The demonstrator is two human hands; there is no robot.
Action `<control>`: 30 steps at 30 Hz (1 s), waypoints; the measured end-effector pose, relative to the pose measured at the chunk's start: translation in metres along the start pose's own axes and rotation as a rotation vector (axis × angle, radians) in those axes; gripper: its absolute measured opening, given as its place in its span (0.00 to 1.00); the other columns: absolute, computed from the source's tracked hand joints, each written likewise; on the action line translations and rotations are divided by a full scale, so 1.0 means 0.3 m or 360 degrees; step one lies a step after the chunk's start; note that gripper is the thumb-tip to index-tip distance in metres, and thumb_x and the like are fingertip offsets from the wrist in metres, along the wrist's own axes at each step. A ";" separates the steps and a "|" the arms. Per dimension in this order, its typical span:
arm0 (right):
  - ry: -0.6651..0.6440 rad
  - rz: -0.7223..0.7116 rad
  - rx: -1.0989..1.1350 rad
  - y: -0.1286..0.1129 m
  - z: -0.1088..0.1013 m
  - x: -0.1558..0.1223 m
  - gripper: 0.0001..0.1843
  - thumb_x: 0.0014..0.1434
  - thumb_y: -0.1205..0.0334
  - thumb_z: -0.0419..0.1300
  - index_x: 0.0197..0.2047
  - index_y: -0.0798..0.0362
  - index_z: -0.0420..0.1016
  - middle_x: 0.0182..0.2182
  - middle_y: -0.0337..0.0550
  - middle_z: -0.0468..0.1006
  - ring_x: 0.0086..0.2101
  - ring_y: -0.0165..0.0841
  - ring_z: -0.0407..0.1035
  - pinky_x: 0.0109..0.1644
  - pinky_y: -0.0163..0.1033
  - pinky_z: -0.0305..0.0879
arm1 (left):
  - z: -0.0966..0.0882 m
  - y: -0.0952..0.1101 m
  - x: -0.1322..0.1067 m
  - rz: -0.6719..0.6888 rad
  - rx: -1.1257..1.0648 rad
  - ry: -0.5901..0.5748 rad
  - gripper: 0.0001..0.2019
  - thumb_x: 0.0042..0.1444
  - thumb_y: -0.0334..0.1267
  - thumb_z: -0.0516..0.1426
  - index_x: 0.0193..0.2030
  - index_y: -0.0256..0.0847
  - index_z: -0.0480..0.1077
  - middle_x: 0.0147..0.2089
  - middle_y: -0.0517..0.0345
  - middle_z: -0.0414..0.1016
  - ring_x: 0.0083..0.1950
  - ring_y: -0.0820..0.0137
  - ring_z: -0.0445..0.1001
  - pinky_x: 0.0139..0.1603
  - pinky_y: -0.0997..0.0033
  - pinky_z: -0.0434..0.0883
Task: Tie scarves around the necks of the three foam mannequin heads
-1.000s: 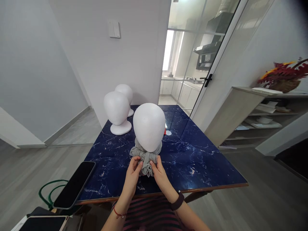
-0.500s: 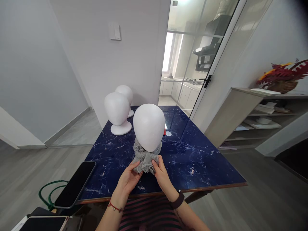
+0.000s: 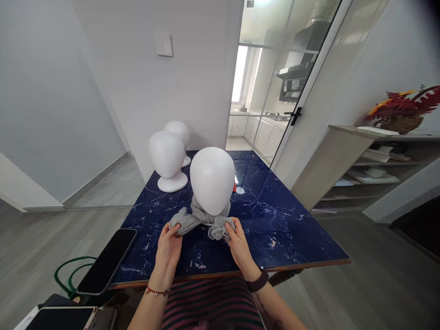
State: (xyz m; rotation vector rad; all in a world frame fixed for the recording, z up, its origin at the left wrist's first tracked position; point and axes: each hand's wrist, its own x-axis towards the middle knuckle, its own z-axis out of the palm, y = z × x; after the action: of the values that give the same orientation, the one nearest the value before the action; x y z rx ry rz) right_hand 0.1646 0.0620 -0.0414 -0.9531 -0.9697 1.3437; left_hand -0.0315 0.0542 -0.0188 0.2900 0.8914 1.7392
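A white mannequin head (image 3: 212,178) stands upright near the middle of the table. Around its neck goes a grey scarf (image 3: 187,223), crossed at the front below the chin. My left hand (image 3: 169,243) is closed on the scarf's left end, pinching it between thumb and fingers. On the other side, my right hand (image 3: 238,240) grips the bunched right end close to the neck. The neck and base of the head are hidden by the fabric.
Two more white mannequin heads, a nearer one (image 3: 167,156) and one behind it (image 3: 179,130), stand at the table's back left. A black phone (image 3: 107,261) lies at the left edge of the blue table (image 3: 275,229). Something red (image 3: 234,187) shows behind the front head.
My left hand has moved left, drawing its scarf end out from the neck. My right hand has shifted slightly right, and the two ends now lie apart.
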 end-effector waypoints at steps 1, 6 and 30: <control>-0.0005 0.0031 0.0048 -0.009 0.001 0.005 0.14 0.55 0.50 0.58 0.39 0.49 0.63 0.32 0.36 0.67 0.32 0.28 0.65 0.37 0.33 0.64 | -0.003 0.012 0.013 0.0067 -0.0024 0.0024 0.10 0.41 0.25 0.59 0.32 0.38 0.68 0.34 0.60 0.75 0.38 0.71 0.73 0.43 0.71 0.70; 0.0038 0.0145 0.0258 -0.040 0.005 0.024 0.17 0.52 0.51 0.61 0.39 0.50 0.61 0.32 0.36 0.67 0.32 0.28 0.65 0.35 0.33 0.64 | -0.018 0.071 0.050 0.0389 0.0091 0.0239 0.15 0.37 0.25 0.58 0.35 0.40 0.67 0.34 0.63 0.73 0.35 0.75 0.71 0.41 0.74 0.68; 0.0035 0.0121 0.0258 -0.052 -0.013 0.071 0.14 0.53 0.53 0.61 0.37 0.49 0.62 0.29 0.34 0.66 0.28 0.25 0.62 0.31 0.29 0.61 | 0.054 0.096 0.122 0.0468 0.3418 -0.0124 0.12 0.55 0.39 0.46 0.38 0.42 0.69 0.38 0.45 0.77 0.41 0.53 0.76 0.34 0.63 0.67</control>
State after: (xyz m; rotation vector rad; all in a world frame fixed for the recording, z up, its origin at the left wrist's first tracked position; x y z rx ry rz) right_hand 0.1733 0.0832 -0.0277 -0.8866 -0.8016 1.4490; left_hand -0.0560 0.0907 0.0036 1.8242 2.3630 0.2275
